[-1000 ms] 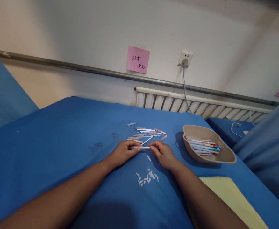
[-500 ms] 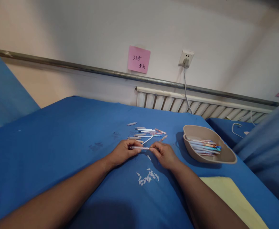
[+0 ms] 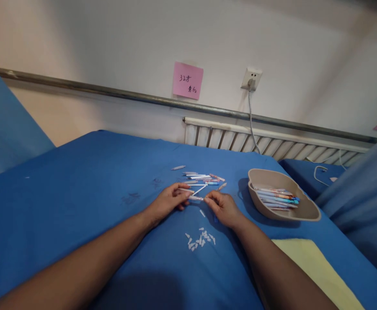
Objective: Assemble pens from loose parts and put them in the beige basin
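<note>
Between my two hands lies a pen, held level above the blue cloth. My left hand is closed around its left part, hiding much of the barrel. The fingertips of my right hand pinch its right end. Just beyond the hands is a loose pile of pen barrels and white refill tubes. A single pale barrel lies apart behind the pile. Nearer me, several small white tips are scattered, with one white piece just below the pen.
A beige basket holding several pens stands at the right. A yellow cloth lies in front of it. The blue-covered table reaches back to a radiator, with a metal rail along the wall.
My left hand has shifted its fingers on the pen, so less of the barrel's left part shows. My right hand has moved slightly right, still at the pen's end.
</note>
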The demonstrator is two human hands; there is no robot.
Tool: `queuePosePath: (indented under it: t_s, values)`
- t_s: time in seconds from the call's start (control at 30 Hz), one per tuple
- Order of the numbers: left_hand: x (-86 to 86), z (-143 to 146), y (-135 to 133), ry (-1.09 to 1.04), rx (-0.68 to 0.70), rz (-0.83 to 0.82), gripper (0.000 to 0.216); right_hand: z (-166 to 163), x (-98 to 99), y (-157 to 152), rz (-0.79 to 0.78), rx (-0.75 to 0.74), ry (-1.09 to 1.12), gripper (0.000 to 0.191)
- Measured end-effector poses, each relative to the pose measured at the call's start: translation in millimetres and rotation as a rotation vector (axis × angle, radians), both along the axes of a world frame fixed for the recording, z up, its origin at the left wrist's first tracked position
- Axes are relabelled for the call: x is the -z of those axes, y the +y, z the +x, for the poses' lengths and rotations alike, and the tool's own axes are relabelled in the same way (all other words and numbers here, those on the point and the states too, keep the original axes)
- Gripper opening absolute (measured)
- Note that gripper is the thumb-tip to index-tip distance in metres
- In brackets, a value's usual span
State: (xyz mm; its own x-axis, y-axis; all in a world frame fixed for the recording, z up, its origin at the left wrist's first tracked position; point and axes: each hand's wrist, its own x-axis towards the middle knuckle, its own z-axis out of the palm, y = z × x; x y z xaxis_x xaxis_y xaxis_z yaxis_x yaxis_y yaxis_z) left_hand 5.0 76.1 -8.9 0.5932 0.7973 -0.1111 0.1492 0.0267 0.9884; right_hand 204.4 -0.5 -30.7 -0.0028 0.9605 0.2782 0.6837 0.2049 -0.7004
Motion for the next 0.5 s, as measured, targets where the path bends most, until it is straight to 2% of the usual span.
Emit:
queuePosePath:
  t_s: [0.1,0.2,0.37,0.5]
  values:
    - [0.0,0.5,-1.7,0.053,0.044,0.021,0.029,0.6,1.0,0.4,0.001,-0.026,-0.003,0.020]
    - [0.3,-0.1,-1.6,-0.031,0.047,0.077,0.028,1.0,1.6,0.3,0.002,-0.027,0.000,0.021]
    - [1.1,0.0,-2.2,0.039,0.064,-0.017,0.031,0.4,2.1,0.1,0.009,-0.025,0.017,0.021]
    - [-0.7,0.0,-4.1,-0.030,0.060,0.057,0.029,0.0,3.3,1.1,-0.001,-0.037,0.036,0.020]
